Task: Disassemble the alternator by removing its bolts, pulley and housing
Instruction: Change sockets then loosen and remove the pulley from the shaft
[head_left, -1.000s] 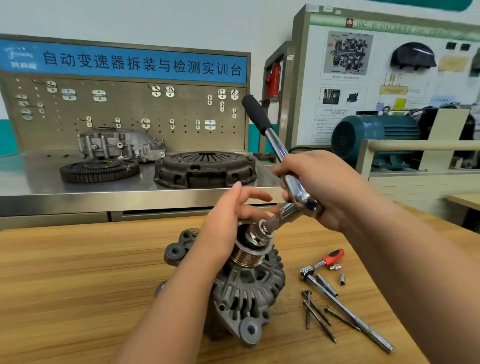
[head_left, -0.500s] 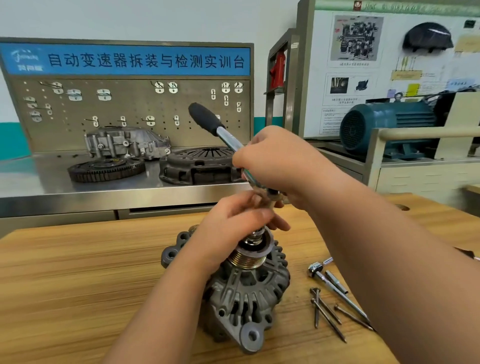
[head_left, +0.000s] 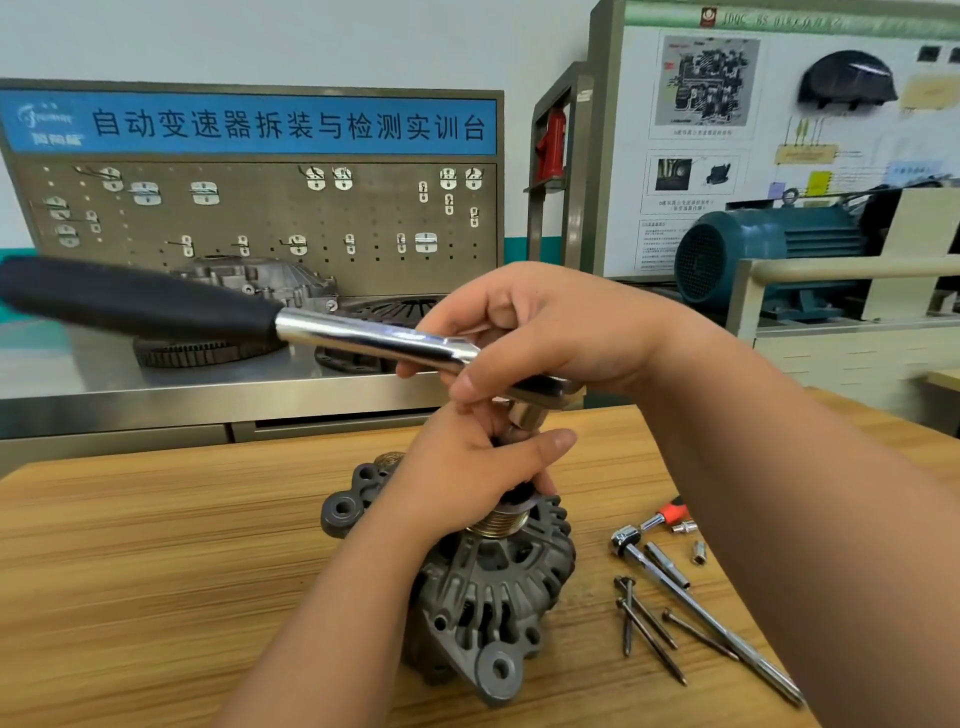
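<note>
The alternator (head_left: 488, 603) stands on the wooden bench (head_left: 156, 571) near its front edge, pulley end up, with one mounting ear toward the viewer. Just to its right lie several long bolts (head_left: 644, 623) and a chrome extension bar (head_left: 701, 603). Beyond them are a couple of small sockets (head_left: 698, 551) and a red-handled driver (head_left: 667, 514). The left hand (head_left: 467, 478) is curled round the pulley (head_left: 496, 522) on top of the alternator, thumb stretched across the front, so only the grooved lower rim shows. Directly above, the right hand (head_left: 535, 332) grips the head end of a ratchet (head_left: 363, 338), fingers wrapped over its chrome shaft. The drive socket (head_left: 524, 415) points down into the left hand's grasp; whether it sits on the nut cannot be seen. The ratchet's black handle sticks out to the left, roughly level. Behind, a steel bench (head_left: 208, 400) carries a toothed flywheel (head_left: 197, 351), a clutch cover (head_left: 384, 312) and a grey casting (head_left: 260, 275), below a pegboard (head_left: 260, 218) with a blue sign (head_left: 260, 124). A teal motor (head_left: 769, 254) stands at the far right.
</note>
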